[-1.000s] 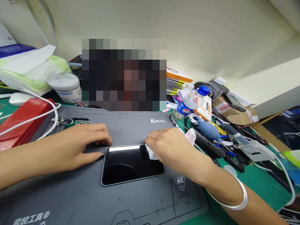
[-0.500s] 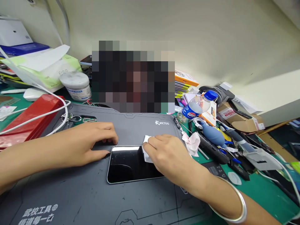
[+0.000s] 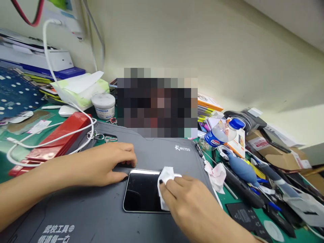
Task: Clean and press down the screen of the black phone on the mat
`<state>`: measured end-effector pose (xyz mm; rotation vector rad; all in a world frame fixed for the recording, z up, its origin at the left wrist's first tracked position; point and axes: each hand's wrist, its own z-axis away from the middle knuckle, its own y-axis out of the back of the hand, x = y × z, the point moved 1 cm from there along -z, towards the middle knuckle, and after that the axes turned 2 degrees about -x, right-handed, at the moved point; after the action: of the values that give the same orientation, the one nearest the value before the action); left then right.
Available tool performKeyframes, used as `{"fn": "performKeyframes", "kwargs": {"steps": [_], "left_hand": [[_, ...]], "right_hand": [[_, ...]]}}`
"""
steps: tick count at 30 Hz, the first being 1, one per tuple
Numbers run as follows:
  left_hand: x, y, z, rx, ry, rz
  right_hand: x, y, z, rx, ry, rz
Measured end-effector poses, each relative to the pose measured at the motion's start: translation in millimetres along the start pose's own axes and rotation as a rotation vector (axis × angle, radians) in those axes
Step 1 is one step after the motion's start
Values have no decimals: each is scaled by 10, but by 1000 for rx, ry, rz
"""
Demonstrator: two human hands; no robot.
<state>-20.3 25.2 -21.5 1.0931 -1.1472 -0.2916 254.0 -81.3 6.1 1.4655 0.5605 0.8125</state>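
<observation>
A phone with a dark screen [image 3: 143, 192] lies face up on the grey work mat [image 3: 101, 219]. Pressed to the right part of its glass is a white tissue [image 3: 165, 177], held under the fingers of my right hand [image 3: 189, 199]. That hand covers the phone's right end. My left hand [image 3: 116, 163] rests on the mat by the phone's upper left corner, thumb and fingers apart with a gap between them. Its thumb tip is close to the phone's left edge, and nothing shows in its grasp.
To the left lie a red box [image 3: 54, 143] and a white cable [image 3: 93, 130], with a tub of paste [image 3: 103, 106] behind. On the right are a Pepsi bottle [image 3: 220, 133], a crumpled tissue [image 3: 216, 175], a blue air blower [image 3: 243, 168] and several tools. A blurred patch hides the back centre.
My right hand has shifted over the phone with the tissue, and more of the tissue shows. The camera view has turned left and up. My left hand keeps its place beside the phone.
</observation>
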Motion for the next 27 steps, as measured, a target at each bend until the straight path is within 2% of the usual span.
{"fn": "performKeyframes", "kwargs": {"steps": [4,8,13,19,22,27], "left_hand": [[9,1,-10,10,4,-7],[6,12,-8,6,-4,-3],[17,31,-18,3,-29,-26],[26,21,-18,11,-46,-64],[14,2,-10,16,-22,-135],[-40,54,12,102,73,-340]], "right_hand": [[8,-21,4,86,8,-58],[27,-30,-18,42,42,-45],[47,-29,0,124,32,-50],[23,-27,51,51,36,-37],[6,-7,60,91,19,-62],[-14,11,43,146,4,-57]]}}
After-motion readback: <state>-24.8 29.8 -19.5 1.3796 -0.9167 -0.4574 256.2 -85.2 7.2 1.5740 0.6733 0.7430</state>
